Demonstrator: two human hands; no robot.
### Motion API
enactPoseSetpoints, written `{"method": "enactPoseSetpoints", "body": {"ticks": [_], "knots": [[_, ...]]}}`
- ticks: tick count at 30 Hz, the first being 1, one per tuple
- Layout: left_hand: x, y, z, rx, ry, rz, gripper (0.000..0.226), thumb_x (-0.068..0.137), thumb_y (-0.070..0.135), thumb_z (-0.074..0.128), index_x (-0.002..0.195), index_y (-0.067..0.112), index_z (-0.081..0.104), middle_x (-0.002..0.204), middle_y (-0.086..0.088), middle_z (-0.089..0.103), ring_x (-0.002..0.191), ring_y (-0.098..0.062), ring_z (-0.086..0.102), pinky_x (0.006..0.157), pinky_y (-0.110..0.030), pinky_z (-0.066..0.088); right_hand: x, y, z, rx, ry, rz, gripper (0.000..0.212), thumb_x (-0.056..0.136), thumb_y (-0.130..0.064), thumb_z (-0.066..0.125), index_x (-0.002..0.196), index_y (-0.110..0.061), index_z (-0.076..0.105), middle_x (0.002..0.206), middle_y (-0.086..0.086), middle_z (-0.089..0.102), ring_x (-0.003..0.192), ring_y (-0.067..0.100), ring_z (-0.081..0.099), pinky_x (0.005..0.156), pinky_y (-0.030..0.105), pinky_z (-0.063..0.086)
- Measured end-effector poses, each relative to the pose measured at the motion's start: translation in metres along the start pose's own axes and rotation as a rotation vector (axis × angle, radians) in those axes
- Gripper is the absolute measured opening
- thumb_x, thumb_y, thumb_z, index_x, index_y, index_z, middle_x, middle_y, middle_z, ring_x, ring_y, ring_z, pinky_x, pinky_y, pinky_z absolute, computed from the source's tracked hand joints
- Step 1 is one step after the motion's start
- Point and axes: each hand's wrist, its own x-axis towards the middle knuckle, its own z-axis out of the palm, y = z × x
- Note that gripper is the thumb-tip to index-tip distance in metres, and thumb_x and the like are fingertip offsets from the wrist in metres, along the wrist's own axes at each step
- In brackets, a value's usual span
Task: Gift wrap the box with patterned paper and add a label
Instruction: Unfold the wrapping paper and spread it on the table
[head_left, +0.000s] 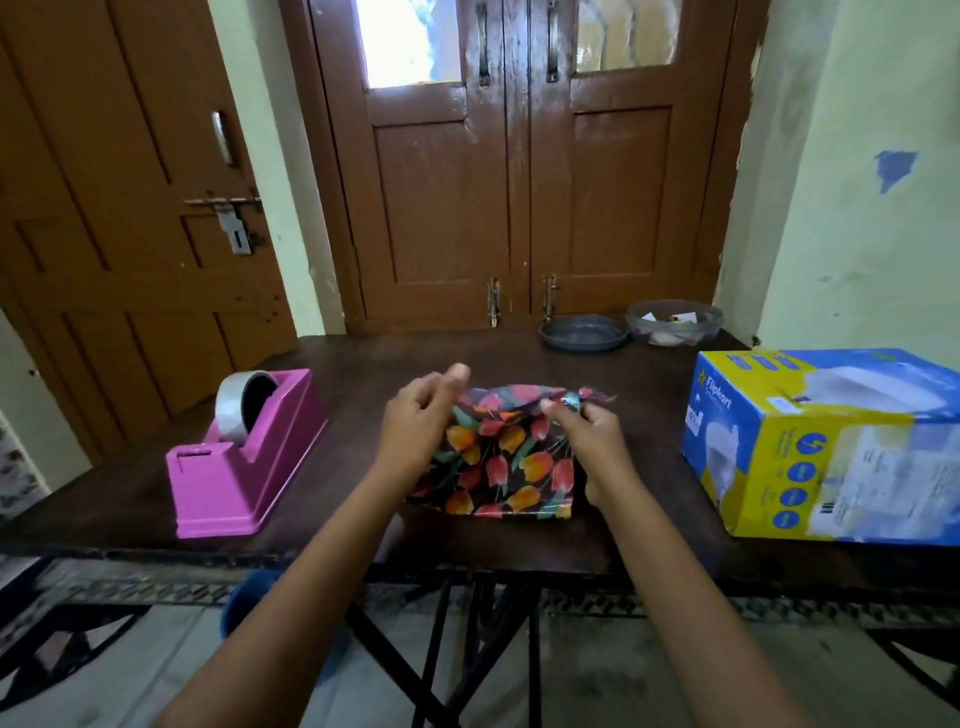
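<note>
Table (639, 400): dark wood, carries everything named here.
Carton (831, 441): blue and yellow, printed, at the right edge, well apart from the work.
Dispenser (244, 457): pink, on the left, with a roll of tape (236, 410) loaded. It is near the box but not touching it.
Box (498, 467): mid-table, just in front of the person. Its top and near side are already covered.
Paper (514, 396): black with red and orange tulips, lying smooth over the body of the box. The far end is loose and bunched, not folded flat.
Left hand (421, 415): at the far left corner of the paper, fingers curled, thumb raised. Whether it grips the paper, I cannot tell.
Right hand (582, 431): pinches the loose paper at the far right corner. Something shiny shows at its fingertips, possibly tape.
Lid (584, 332): grey, lying off at the far edge.
Tub (672, 322): clear, beside the lid, holding pale slips that are likely the labels.
Done: the main wrap round the box looks finished.
Left: fold and tape the far end. The near end's state is unclear. No label is visible on the box, so that step seems untouched.
Progress: roughly past the middle.
</note>
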Motion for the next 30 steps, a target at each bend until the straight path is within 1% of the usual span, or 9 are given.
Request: {"method": "enactPoseSetpoints", "body": {"ticks": [2,5,8,10,14,21,23,26,30], "knots": [[0.001,0.013,-0.004,0.281,-0.227,-0.101,0.044,0.080,0.056,0.059,0.103,0.018,0.063,0.112,-0.002,0.050,0.099,-0.014,0.051,0.076,-0.023,0.045,0.005,0.000,0.000,-0.023,0.033,0.012,0.024,0.084,-0.022,0.065,0.100,-0.003,0.063,0.101,0.016,0.068,0.094,0.028,0.064,0.082,0.040,0.053],[0.000,0.035,0.001,0.752,-0.434,-0.030,0.089,0.069,0.064,0.065,0.142,0.025,0.032,0.145,-0.003,0.028,0.131,-0.021,0.032,0.103,-0.039,0.038,0.005,0.007,0.003,-0.011,0.034,-0.017,0.030,0.082,-0.023,0.066,0.096,0.004,0.060,0.097,0.021,0.066,0.086,0.022,0.060,0.078,0.037,0.049],[-0.011,0.045,0.021,0.941,-0.520,0.109,0.107,0.068,0.061,0.069,0.149,0.026,0.008,0.153,-0.003,0.021,0.136,-0.024,0.030,0.103,-0.039,0.036,0.000,0.011,0.006,0.086,0.026,-0.036,0.017,0.082,-0.015,0.067,0.091,-0.002,0.063,0.085,0.017,0.064,0.079,0.022,0.059,0.073,0.035,0.048],[-0.014,0.040,0.034,1.072,-0.468,0.162,0.092,0.076,0.050,0.067,0.147,0.022,0.017,0.146,-0.005,0.037,0.129,-0.024,0.042,0.094,-0.036,0.042,-0.001,0.013,0.006,0.162,-0.018,-0.025,0.010,0.084,-0.011,0.065,0.089,-0.003,0.066,0.083,0.011,0.067,0.077,0.019,0.063,0.073,0.033,0.051],[-0.004,0.034,0.028,0.910,-0.151,0.187,0.030,0.087,0.022,0.054,0.117,0.024,0.059,0.115,-0.004,0.063,0.105,-0.028,0.059,0.078,-0.035,0.047,0.002,0.015,0.001,0.116,-0.035,-0.055,0.008,0.084,-0.004,0.063,0.083,-0.012,0.061,0.081,0.006,0.066,0.076,0.020,0.062,0.070,0.029,0.050],[0.032,0.020,-0.013,0.597,-0.067,-0.031,0.020,0.085,0.017,0.061,0.103,0.021,0.068,0.093,0.002,0.065,0.081,-0.013,0.060,0.072,-0.030,0.054,0.007,0.015,0.002,0.044,0.055,-0.009,0.022,0.083,0.008,0.054,0.079,-0.012,0.062,0.068,0.000,0.059,0.062,0.013,0.054,0.046,0.013,0.044],[0.044,0.015,-0.035,0.539,-0.040,-0.130,0.021,0.086,0.018,0.061,0.106,0.018,0.067,0.092,0.001,0.064,0.080,-0.011,0.060,0.072,-0.029,0.053,0.008,0.015,0.001,0.060,0.106,0.019,0.024,0.084,0.007,0.051,0.073,-0.012,0.061,0.069,0.004,0.061,0.065,0.017,0.057,0.052,0.018,0.048],[0.052,0.013,-0.051,0.586,-0.002,-0.149,0.025,0.088,0.017,0.057,0.112,0.018,0.064,0.104,-0.005,0.066,0.085,-0.016,0.061,0.072,-0.032,0.054,0.009,0.016,0.005,0.033,0.090,0.023,0.013,0.085,-0.005,0.053,0.085,-0.006,0.066,0.087,0.014,0.069,0.083,0.027,0.066,0.075,0.039,0.054],[0.038,0.018,-0.039,0.826,-0.129,-0.002,0.037,0.094,0.020,0.041,0.130,0.028,0.042,0.113,-0.007,0.058,0.085,-0.021,0.059,0.068,-0.033,0.052,0.005,0.012,0.011,-0.123,0.015,-0.019,0.021,0.085,-0.006,0.050,0.103,0.000,0.060,0.094,0.009,0.065,0.085,0.023,0.061,0.070,0.030,0.048]]}}
